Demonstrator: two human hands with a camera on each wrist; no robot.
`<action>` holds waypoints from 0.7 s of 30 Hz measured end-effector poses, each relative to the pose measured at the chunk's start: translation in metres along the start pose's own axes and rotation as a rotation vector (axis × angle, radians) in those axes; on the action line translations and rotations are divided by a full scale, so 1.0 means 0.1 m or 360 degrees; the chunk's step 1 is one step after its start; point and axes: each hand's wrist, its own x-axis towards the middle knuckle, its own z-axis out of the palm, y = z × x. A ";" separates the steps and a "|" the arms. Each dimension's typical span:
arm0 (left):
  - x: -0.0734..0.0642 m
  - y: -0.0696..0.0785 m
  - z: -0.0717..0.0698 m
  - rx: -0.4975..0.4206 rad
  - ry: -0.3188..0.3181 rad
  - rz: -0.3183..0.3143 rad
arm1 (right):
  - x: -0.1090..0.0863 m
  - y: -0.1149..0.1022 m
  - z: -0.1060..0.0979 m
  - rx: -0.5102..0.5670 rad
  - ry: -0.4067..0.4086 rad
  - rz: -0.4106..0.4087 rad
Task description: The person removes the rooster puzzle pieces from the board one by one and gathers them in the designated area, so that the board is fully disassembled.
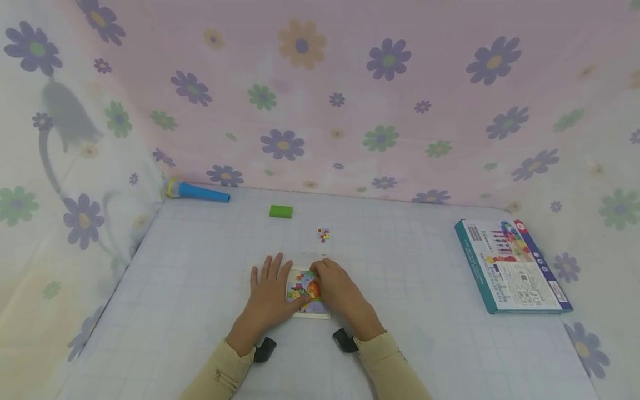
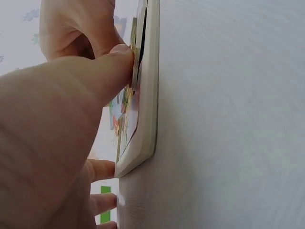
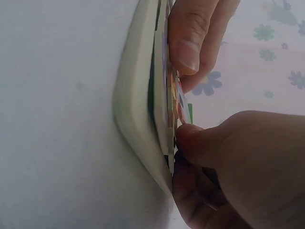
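Observation:
A small jigsaw puzzle (image 1: 302, 282) in a pale tray frame (image 1: 314, 316) lies on the table, its picture brightly coloured. My left hand (image 1: 270, 300) spreads along its left side, fingers straight, with the thumb pressing on the pieces. At the upper right corner my right hand (image 1: 342, 291) pinches a puzzle piece (image 3: 177, 107) between curled finger and thumb; much of that piece is hidden. In the right wrist view several pieces stand slightly proud of the tray's rim (image 3: 131, 102). Beyond the tray a loose puzzle piece (image 1: 323, 234) lies on the table.
A green block (image 1: 281, 211) sits farther back on the white table (image 1: 200, 255). A blue toy microphone (image 1: 202, 192) lies at the back left, and a flat printed box (image 1: 515, 272) at the right. Flowered cloth (image 1: 340, 116) rises behind the table and at both sides.

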 end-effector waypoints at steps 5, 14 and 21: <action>-0.01 0.02 -0.02 -0.0037 0.0017 -0.0016 | 0.00 0.00 0.00 0.0017 0.0001 0.0013; -0.01 0.00 0.01 -0.0064 0.0029 -0.0008 | -0.01 0.00 -0.01 0.0033 -0.0009 0.0015; 0.01 0.01 0.03 -0.0023 0.0045 -0.0018 | -0.01 0.00 -0.01 0.0039 0.0007 -0.0002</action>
